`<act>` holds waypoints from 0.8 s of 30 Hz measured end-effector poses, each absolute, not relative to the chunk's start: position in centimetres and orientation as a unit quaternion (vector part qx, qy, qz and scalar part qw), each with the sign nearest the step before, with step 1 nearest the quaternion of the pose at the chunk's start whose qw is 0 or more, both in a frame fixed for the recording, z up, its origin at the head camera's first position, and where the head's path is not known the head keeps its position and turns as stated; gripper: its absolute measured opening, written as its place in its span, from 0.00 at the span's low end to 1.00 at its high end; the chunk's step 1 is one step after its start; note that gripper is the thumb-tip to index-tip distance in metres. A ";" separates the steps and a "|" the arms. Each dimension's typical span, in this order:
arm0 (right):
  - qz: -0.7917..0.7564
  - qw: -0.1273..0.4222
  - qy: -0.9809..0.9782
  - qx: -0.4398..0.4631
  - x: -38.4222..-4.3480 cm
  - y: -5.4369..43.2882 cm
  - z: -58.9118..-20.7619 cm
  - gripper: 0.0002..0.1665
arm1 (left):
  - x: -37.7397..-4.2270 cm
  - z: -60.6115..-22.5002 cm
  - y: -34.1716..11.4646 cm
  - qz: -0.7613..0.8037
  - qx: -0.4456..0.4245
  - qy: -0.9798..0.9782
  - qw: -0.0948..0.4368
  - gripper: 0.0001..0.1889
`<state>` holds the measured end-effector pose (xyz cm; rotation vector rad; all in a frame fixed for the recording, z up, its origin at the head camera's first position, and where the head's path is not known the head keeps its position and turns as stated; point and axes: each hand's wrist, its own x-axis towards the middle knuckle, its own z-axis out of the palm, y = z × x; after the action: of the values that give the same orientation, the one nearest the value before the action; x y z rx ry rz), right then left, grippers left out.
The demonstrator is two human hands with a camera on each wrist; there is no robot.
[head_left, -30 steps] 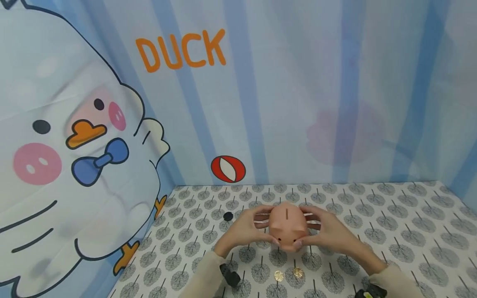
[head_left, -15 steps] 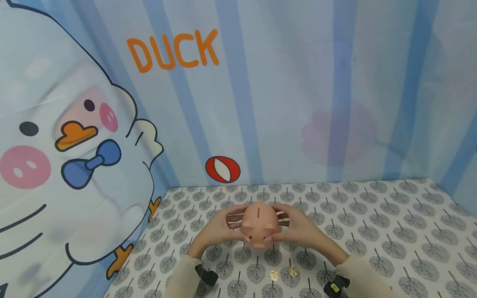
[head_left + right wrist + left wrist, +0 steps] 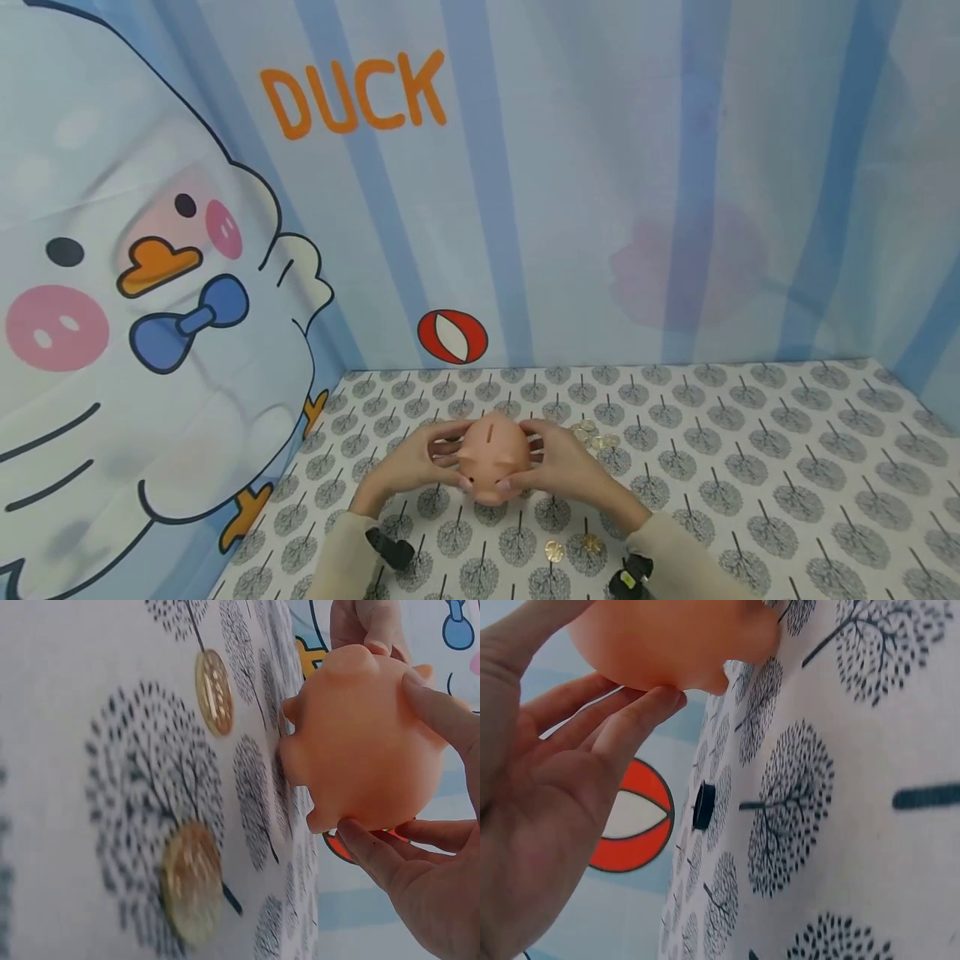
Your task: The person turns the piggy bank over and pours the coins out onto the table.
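Observation:
A peach-coloured piggy bank [image 3: 493, 454] with a slot in its top faces me, held between both hands. My left hand [image 3: 408, 467] grips its left side, thumb by the face and fingers round behind. The right hand [image 3: 573, 465] holds the opposite side in the same way. In the right wrist view, the underside of the piggy bank [image 3: 367, 750] shows, tilted close over the tablecloth. Two gold coins, a left one [image 3: 553, 551] and a right one [image 3: 592, 543], lie in front of it. A black round cap [image 3: 703, 806] sits beyond the left hand in the left wrist view.
Several more gold coins [image 3: 596, 437] lie in a cluster behind the right hand. A white tablecloth [image 3: 750, 492] with grey trees covers the table. Blue striped curtain [image 3: 570, 208] with a printed duck [image 3: 172, 333] closes off the back and left.
Both hands have shifted left with the piggy bank between them. The coin cluster behind the right hand has come into view, while the black cap has become hidden in the head view.

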<state>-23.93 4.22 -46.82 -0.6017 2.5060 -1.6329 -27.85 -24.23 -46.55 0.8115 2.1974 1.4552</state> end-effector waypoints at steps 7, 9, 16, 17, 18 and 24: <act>-0.536 0.042 0.821 -0.191 -24.4 3.0 -47.3 0.52 | -28.1 -46.6 -25.3 0.517 0.288 0.783 0.193 0.48; -0.539 0.041 0.819 -0.190 -24.5 2.8 -47.2 0.53 | -28.2 -46.6 -25.5 0.518 0.286 0.783 0.190 0.49; -0.542 0.036 0.817 -0.195 -24.8 2.5 -47.3 0.52 | -28.6 -46.7 -25.9 0.527 0.270 0.782 0.193 0.48; -0.541 0.035 0.818 -0.194 -24.8 2.4 -47.4 0.51 | -28.6 -46.8 -26.0 0.525 0.269 0.784 0.193 0.48; -0.541 0.035 0.818 -0.193 -24.9 2.4 -47.4 0.51 | -28.7 -46.8 -26.0 0.523 0.269 0.786 0.193 0.48; -0.544 0.049 0.815 -0.192 -24.9 2.2 -47.9 0.52 | -28.7 -47.4 -26.4 0.513 0.251 0.798 0.192 0.46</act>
<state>-24.93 2.21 -47.89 -0.5855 2.4836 -1.6588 -28.68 -26.40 -47.40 0.7051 2.2396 1.4397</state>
